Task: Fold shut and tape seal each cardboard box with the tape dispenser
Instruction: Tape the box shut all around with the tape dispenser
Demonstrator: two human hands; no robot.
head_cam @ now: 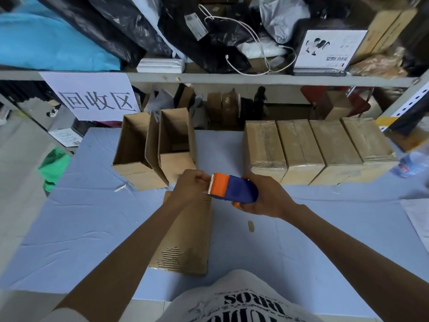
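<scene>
Orange-blue tape dispenser (234, 188) held, box (185, 240) beneath

— What do you hold?
— My right hand (267, 199) grips the blue and orange tape dispenser (236, 188). The fingers (203, 179) of my left hand (189, 185) pinch at its toothed edge.
— And the box?
— A closed cardboard box (185, 240) lies flat on the bench (92, 217), under my hands. Two open boxes (137, 147) stand behind it on the left, four taped boxes (320, 147) in a row on the right.

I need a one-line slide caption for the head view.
Right hand holds the tape dispenser while the left hand pinches at its toothed edge, over a cardboard box.
</scene>
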